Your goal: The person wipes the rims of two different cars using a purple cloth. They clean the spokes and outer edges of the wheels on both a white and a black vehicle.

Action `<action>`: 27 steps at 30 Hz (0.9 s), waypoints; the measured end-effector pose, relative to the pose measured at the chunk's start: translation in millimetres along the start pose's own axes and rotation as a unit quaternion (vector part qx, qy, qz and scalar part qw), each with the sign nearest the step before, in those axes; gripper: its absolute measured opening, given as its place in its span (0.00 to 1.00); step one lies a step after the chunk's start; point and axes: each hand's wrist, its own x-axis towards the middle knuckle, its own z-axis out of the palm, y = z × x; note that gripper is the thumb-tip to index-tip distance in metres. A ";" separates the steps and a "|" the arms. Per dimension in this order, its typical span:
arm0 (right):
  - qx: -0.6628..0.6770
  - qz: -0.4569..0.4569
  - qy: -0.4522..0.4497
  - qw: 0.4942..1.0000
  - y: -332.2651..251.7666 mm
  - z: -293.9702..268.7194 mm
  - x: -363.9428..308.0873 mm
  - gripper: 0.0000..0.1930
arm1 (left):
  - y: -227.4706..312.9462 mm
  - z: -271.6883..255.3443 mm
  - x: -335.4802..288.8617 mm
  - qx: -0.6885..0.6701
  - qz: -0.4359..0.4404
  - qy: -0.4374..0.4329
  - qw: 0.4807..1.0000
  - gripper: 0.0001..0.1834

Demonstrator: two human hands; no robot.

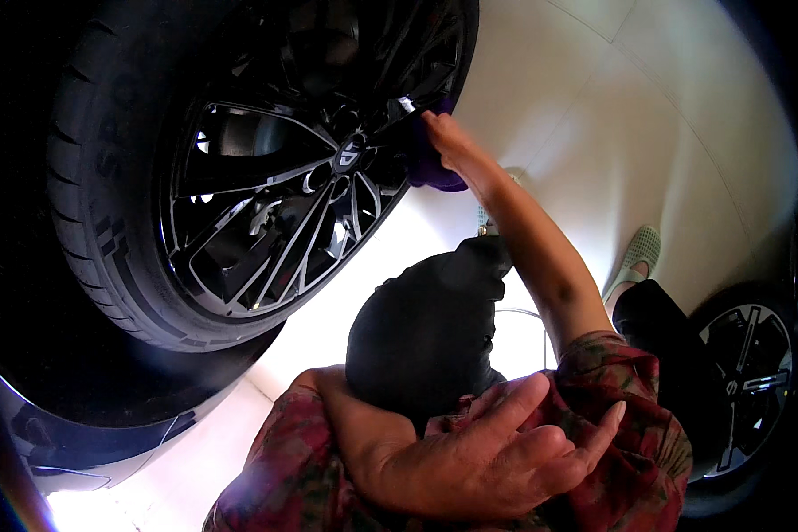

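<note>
My right arm reaches forward, and the right hand (446, 140) grips a dark purple cloth (436, 168). The cloth lies against the right-hand side of a black and silver wheel rim (284, 191), and its upper part blends into the dark spokes. Around the rim runs a black tire (106, 199); a round centre cap (351, 155) sits in the middle. My left hand (479, 461) is held across my body, close to the camera, far from the wheel. Its fingers are apart and partly bent, with nothing in them.
Dark, glossy car bodywork (89, 439) lies below the tire at the left. Another wheel (747, 390) stands at the far right. My knee in black trousers (421, 324) rises between the arms. A green perforated shoe (640, 253) rests on the pale tiled floor (585, 115).
</note>
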 end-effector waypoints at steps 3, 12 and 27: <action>0.005 0.081 -0.053 0.995 -36.0 20.7 -46.1 0.19 | -5.2 -5.9 -1.6 -0.048 0.002 0.016 0.999 0.19; 0.028 -0.104 -0.137 0.985 -30.7 -7.5 -88.6 0.17 | 8.2 0.3 -11.7 0.007 0.012 -0.030 0.999 0.17; -0.022 -0.043 -0.171 0.984 -89.1 4.8 -130.8 0.14 | -1.8 -1.5 -7.3 -0.003 -0.022 0.000 1.000 0.19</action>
